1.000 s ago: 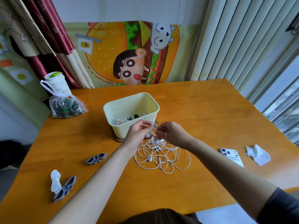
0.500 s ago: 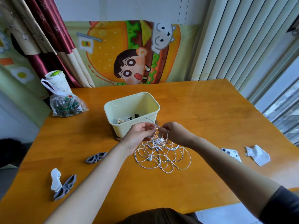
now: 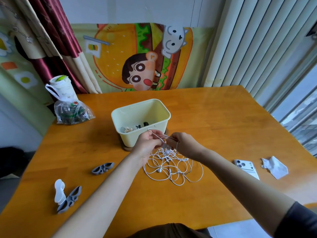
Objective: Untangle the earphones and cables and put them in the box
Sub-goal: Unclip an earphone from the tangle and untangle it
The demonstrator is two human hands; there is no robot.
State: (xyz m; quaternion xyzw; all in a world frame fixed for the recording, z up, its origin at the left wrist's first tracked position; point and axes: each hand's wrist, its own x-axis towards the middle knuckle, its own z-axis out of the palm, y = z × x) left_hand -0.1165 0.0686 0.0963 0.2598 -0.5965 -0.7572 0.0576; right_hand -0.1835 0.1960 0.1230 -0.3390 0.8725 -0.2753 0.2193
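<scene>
Because the earphone cable (image 3: 167, 152) looks light, limp and snag-prone, the left hand (image 3: 146, 146) and right hand (image 3: 184, 143) each pinch a strand by its knot, a sensible hold

We're in somebody's home here, a corner by the window (image 3: 301, 107) and nothing like a workplace. An orange wooden table (image 3: 223, 121) sits against a wall hung with a cartoon burger cloth (image 3: 120, 66). A maroon-and-cream curtain (image 3: 56, 40) drapes on one side, pale vertical blinds (image 3: 248, 40) on the other. And look at the everyday clutter: a takeaway cup (image 3: 62, 88) in a clear plastic bag (image 3: 72, 112), a white phone (image 3: 247, 168), a crumpled tissue (image 3: 276, 168), a cream plastic box (image 3: 127, 138) of odds and ends.
</scene>
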